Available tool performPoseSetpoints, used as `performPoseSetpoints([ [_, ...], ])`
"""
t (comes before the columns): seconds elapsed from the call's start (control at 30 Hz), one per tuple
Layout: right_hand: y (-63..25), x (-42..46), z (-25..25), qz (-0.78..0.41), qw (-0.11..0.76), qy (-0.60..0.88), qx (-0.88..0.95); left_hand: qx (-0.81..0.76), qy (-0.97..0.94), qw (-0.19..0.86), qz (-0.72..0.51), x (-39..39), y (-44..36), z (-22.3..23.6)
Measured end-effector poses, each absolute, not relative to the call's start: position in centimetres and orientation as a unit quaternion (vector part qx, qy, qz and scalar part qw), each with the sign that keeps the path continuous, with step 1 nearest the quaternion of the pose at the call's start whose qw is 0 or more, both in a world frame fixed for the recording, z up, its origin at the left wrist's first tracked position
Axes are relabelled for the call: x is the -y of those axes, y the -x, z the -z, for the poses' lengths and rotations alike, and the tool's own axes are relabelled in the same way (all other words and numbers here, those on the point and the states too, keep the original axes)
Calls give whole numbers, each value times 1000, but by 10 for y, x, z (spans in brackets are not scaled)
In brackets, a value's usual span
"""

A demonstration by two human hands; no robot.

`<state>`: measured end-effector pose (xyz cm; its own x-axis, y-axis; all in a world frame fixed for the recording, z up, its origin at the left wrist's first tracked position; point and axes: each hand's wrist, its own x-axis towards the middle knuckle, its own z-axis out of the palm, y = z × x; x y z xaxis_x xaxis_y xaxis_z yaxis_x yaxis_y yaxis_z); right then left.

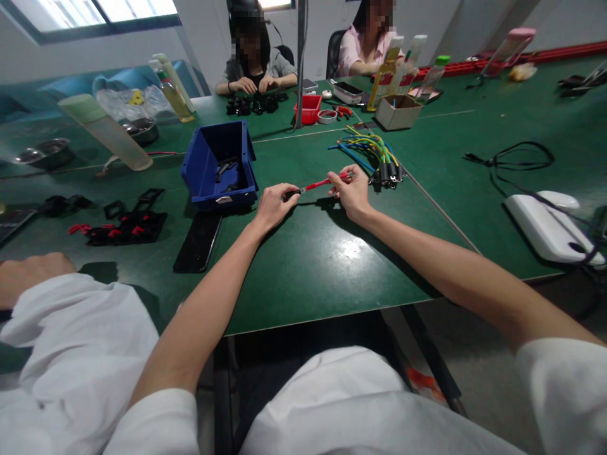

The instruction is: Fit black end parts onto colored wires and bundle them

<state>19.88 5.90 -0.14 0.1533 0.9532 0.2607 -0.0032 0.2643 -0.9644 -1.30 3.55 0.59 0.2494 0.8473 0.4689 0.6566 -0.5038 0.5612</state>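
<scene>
Between my hands stretches a short red wire point(317, 184) with a dark sleeve or connector at its left end. My left hand point(275, 205) is closed on that dark end, fingertips pinching it. The red part is pinched by my right hand point(351, 191), near its right end. Just beyond my right hand lies a bundle of yellow, green and blue wires point(374, 148) with black ends and metal terminals. A blue bin point(220, 167) with small black parts inside stands to the left of my left hand.
A black phone point(198, 243) lies by the bin, with black and red parts point(126, 227) farther left. A white device point(545, 224) with a black cable sits at right. A metal pole point(300, 69) rises mid-table. A co-worker's white sleeve point(80, 328) is close at left; two people sit opposite.
</scene>
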Motion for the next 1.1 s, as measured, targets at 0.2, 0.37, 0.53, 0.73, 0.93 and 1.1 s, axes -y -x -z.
performPoseSetpoints([
  [0.2,-198,-59,2,-407,602,445,523,-477,-781,133,-381,-34,11,-6],
  [0.37,-196,-56,0,-408,589,443,539,-469,-781,135,-390,-35,12,-6],
  [0.53,-197,-57,0,-416,585,437,542,-474,-776,129,-397,-35,12,-6],
  [0.73,-198,-57,-2,-435,569,436,545,-465,-781,126,-398,-34,12,-5],
  [0.93,-198,-52,-7,-462,511,414,595,-441,-799,122,-390,-32,10,-4],
  [1.1,-198,-53,-6,-460,507,421,596,-450,-798,121,-383,-33,10,-4],
])
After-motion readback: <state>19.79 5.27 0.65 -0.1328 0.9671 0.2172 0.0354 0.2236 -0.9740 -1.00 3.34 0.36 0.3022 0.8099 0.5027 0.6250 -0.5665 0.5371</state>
